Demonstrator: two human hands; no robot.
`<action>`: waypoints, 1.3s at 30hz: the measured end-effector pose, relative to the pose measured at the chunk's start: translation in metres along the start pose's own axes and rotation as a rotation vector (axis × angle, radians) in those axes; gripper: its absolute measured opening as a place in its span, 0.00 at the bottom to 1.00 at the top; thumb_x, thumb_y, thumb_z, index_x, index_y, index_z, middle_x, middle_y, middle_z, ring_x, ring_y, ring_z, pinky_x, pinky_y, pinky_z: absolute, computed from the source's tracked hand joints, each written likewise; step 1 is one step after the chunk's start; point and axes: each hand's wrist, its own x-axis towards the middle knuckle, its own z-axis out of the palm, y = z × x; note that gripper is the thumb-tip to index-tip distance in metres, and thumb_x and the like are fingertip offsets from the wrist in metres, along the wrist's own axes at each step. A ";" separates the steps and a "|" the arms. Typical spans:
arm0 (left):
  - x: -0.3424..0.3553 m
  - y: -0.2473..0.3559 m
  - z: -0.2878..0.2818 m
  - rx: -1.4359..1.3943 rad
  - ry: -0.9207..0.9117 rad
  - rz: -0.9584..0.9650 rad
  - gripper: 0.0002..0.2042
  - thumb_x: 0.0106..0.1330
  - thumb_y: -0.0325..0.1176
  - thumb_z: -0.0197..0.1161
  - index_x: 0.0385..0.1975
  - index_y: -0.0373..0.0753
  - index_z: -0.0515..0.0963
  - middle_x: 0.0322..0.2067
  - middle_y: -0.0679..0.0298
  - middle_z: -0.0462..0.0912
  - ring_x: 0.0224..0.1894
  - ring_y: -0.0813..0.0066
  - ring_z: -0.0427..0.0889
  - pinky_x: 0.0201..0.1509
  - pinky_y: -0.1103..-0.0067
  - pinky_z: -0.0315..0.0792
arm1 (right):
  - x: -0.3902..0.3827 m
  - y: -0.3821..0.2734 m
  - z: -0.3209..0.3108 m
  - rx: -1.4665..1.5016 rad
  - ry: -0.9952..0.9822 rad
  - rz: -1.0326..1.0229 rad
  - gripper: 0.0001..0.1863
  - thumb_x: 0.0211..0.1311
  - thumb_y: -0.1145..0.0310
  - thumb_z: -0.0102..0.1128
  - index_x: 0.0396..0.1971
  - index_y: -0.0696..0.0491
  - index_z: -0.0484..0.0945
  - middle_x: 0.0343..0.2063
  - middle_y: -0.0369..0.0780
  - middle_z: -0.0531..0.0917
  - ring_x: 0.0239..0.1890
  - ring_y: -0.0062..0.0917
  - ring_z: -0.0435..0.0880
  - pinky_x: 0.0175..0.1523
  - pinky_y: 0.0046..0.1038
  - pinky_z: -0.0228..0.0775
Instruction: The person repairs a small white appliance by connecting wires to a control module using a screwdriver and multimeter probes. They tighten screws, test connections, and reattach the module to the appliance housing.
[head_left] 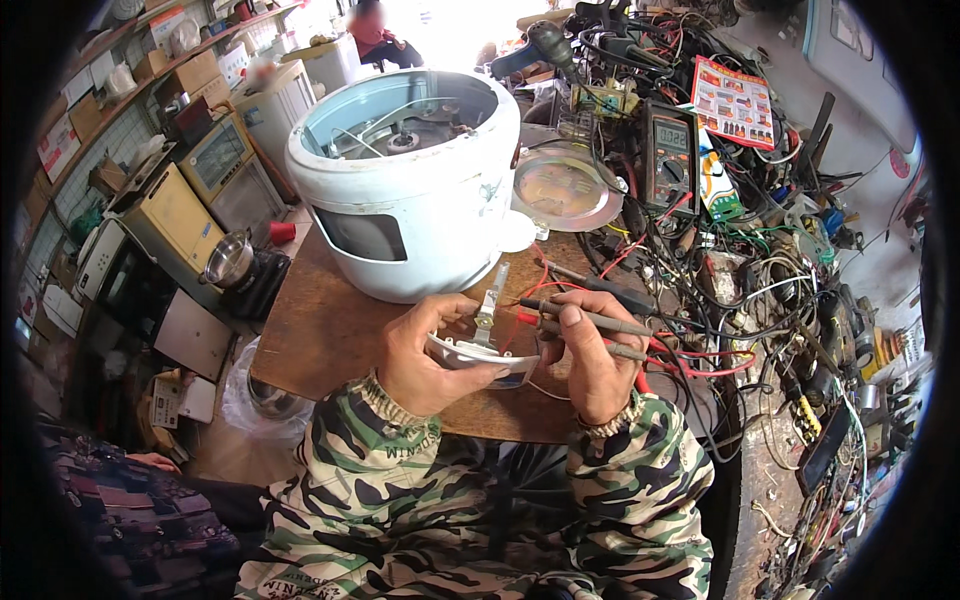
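Note:
My left hand (422, 355) is closed around a white curved plastic panel (520, 372). A flat metal strip (493, 298) rises from the panel's inner side, with a small metal part at its base. In my right hand (590, 365) are two dark test probes (622, 327), held together with their tips toward the strip. I cannot tell whether the tips touch it. Just beyond both hands stands a white, round rice cooker body (430, 235) without its lid, a rectangular opening in its front. A multimeter (671, 160) with a lit display lies at the right.
The cooker rests on a brown wooden board (300, 345). Tangled wires and parts cover the bench at right, beside a round metal-and-glass lid (568, 188). Red and black test leads (700, 360) run past my right hand. Shelves and appliances line the left; one person sits far back.

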 end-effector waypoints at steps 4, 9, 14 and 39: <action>0.004 0.002 -0.003 -0.234 -0.088 -0.142 0.34 0.46 0.29 0.84 0.55 0.30 0.75 0.46 0.55 0.85 0.49 0.73 0.84 0.53 0.76 0.79 | -0.001 -0.001 -0.001 0.059 -0.020 -0.004 0.13 0.71 0.69 0.58 0.42 0.65 0.80 0.34 0.45 0.85 0.31 0.26 0.84 0.33 0.26 0.77; 0.008 0.001 -0.011 -0.406 -0.157 -0.268 0.36 0.46 0.28 0.85 0.56 0.30 0.74 0.48 0.57 0.84 0.51 0.75 0.83 0.55 0.76 0.78 | 0.000 0.002 -0.003 0.075 -0.086 -0.050 0.13 0.72 0.68 0.59 0.46 0.63 0.80 0.34 0.42 0.86 0.33 0.21 0.84 0.40 0.25 0.77; 0.004 -0.017 -0.019 -0.551 -0.155 -0.280 0.37 0.47 0.28 0.84 0.59 0.31 0.73 0.46 0.62 0.84 0.46 0.77 0.82 0.53 0.78 0.77 | -0.008 -0.005 -0.004 0.155 -0.086 0.007 0.14 0.73 0.69 0.57 0.49 0.63 0.80 0.33 0.41 0.86 0.33 0.21 0.84 0.39 0.24 0.76; 0.003 -0.012 0.001 -0.246 -0.158 -0.190 0.32 0.51 0.23 0.81 0.58 0.30 0.75 0.35 0.66 0.79 0.38 0.83 0.80 0.40 0.84 0.77 | -0.003 -0.011 -0.010 -0.382 -0.131 -0.316 0.14 0.61 0.76 0.65 0.46 0.63 0.84 0.26 0.44 0.83 0.27 0.26 0.82 0.33 0.25 0.72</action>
